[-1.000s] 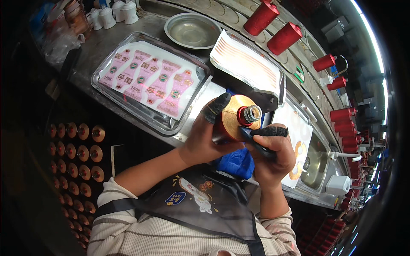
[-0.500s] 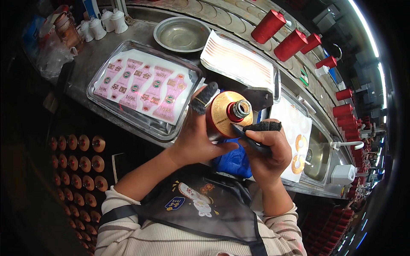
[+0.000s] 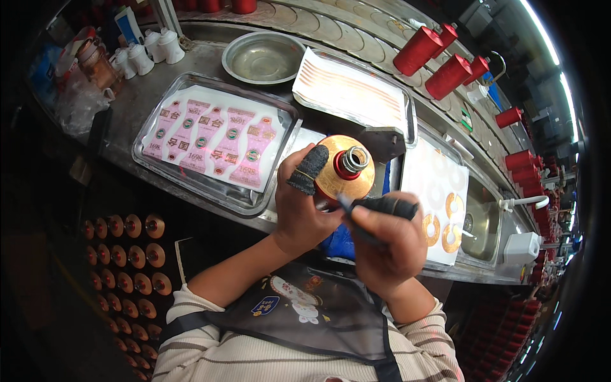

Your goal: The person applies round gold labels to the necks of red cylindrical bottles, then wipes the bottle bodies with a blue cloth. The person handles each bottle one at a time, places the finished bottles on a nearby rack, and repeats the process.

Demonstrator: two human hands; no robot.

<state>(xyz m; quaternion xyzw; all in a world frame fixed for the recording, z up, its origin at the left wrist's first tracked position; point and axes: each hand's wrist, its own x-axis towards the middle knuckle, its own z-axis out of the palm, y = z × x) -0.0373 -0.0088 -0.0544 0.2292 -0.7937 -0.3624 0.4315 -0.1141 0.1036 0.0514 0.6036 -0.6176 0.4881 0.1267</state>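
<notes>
A red bottle (image 3: 336,178) with a gold ring-shaped label on its shoulder and an uncapped mouth tilts toward me in front of my chest. My left hand (image 3: 299,207) is wrapped round its left side, with a black finger cot on the thumb or a finger. Blurred by motion, my right hand (image 3: 391,248) is closed on a slim dark tool (image 3: 344,202) whose pale tip is at the label's lower edge. I cannot make out the tool's kind. A black finger cot covers one of this hand's digits too. Behind the bottle stands a dark bracket (image 3: 383,144).
A steel tray (image 3: 141,153) holds pink labels on a white sheet; a metal bowl (image 3: 264,58) stands behind. Another tray (image 3: 412,127) carries striped strips. Gold ring labels (image 3: 453,234) lie on a sheet by a sink (image 3: 482,239). Red bottles (image 3: 418,51) stand on the conveyor.
My right hand has drawn the tool's tip down and left along the label's edge. My left hand keeps its hold on the bottle. Red bottles on the conveyor have shifted, and the view has turned slightly.
</notes>
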